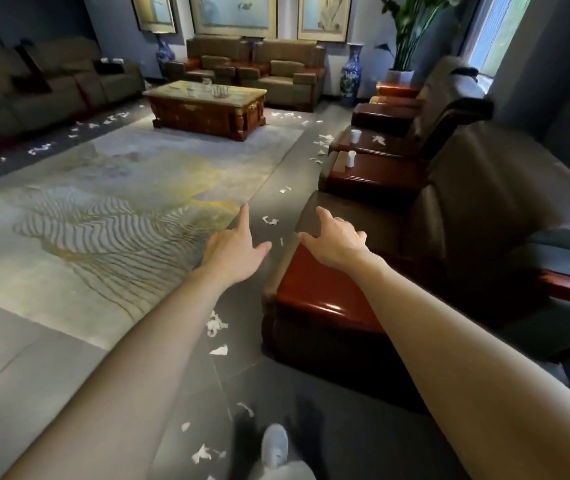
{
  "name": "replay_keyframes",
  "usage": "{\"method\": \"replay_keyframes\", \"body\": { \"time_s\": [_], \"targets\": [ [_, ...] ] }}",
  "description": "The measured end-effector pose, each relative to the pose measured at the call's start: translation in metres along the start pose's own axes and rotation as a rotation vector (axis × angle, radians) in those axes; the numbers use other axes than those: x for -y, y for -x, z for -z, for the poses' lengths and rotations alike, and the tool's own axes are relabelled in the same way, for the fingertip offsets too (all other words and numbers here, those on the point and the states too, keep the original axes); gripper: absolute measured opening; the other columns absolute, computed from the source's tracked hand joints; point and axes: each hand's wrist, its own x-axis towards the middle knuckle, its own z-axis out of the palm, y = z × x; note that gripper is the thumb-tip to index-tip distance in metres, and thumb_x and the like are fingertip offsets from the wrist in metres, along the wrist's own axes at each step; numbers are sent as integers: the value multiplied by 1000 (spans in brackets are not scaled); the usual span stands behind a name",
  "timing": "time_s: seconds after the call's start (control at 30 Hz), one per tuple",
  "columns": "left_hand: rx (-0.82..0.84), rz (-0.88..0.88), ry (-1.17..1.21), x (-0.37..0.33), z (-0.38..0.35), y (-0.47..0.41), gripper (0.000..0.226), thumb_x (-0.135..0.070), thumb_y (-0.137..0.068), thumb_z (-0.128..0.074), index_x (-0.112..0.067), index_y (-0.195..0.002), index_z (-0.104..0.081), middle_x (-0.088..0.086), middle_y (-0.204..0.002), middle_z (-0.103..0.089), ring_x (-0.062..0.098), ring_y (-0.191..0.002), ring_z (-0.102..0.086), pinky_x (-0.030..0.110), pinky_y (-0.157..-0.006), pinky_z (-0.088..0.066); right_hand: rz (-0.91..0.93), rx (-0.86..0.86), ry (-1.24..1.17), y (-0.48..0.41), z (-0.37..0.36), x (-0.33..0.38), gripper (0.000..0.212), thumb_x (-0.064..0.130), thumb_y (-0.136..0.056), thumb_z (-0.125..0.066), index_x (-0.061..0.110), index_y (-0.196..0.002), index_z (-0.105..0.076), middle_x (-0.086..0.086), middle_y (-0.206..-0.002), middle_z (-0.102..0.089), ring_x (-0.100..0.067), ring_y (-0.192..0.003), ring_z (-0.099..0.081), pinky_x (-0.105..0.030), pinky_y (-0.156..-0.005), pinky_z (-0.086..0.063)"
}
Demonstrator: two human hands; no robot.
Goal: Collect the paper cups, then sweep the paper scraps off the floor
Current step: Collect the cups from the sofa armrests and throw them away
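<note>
Both hands empty, cups not yet reached.
Left hand and right hand are spread wide, holding nothing. Two white paper cups stand right of centre on a glossy red-brown wooden surface. A hasty swipe could topple them, and footsteps may scatter the torn white paper scraps.

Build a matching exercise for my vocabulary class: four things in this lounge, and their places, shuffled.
1. small white paper cup
2. torn white paper scraps
3. tall blue-and-white porcelain vase
4. carved brown wooden coffee table

A. upright by the far wall
B. at the patterned rug's far end
C. on a glossy red wooden armrest
D. strewn on the dark floor tiles

Pairs: 1-C, 2-D, 3-A, 4-B.
</note>
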Motion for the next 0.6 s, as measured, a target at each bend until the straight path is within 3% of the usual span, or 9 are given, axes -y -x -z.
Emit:
{"method": "replay_keyframes", "body": {
  "time_s": [0.1, 0.23, 0.4, 0.6],
  "targets": [
    [21, -7, 12, 24, -8, -89, 82, -47, -95, -52, -17, -155, -4, 15, -143, -47, 36, -126, -48, 42, -101, -39, -13, 25, -91, -89, -17, 7, 66, 43, -93, -53, 12, -145, -26, -17, -136, -48, -37, -124, -47, -49, -103, -38],
    [71, -36, 8, 43, -7, -228, 80, -45, -94, -53, -17, -154, -8, 19, -127, -59, 39, -119, -53, 41, -95, -42, -83, 56, -164, -222, -25, 14, 67, 43, -93, -53, 11, -145, -25, -19, -137, -47, -37, -123, -48, -48, -103, -39],
    [70, -156, -44, 50, 4, -381, 76, -43, -92, -57, -11, -151, -22, 17, -152, -31, 34, -138, -32, 40, -112, -27, -201, -14, -128, -358, -17, 16, 64, 46, -92, -52, 16, -145, -32, -15, -143, -39, -37, -130, -38, -48, -105, -31],
    [91, -260, -68, 40, -32, -566, 81, -46, -92, -56, -16, -153, -14, 15, -161, -7, 30, -147, -8, 37, -117, -9, -354, -124, -24, -504, -18, -26, 75, 55, -91, -51, 22, -151, -22, -11, -155, -25, -34, -144, -17, -51, -113, -20]
  ]
}}
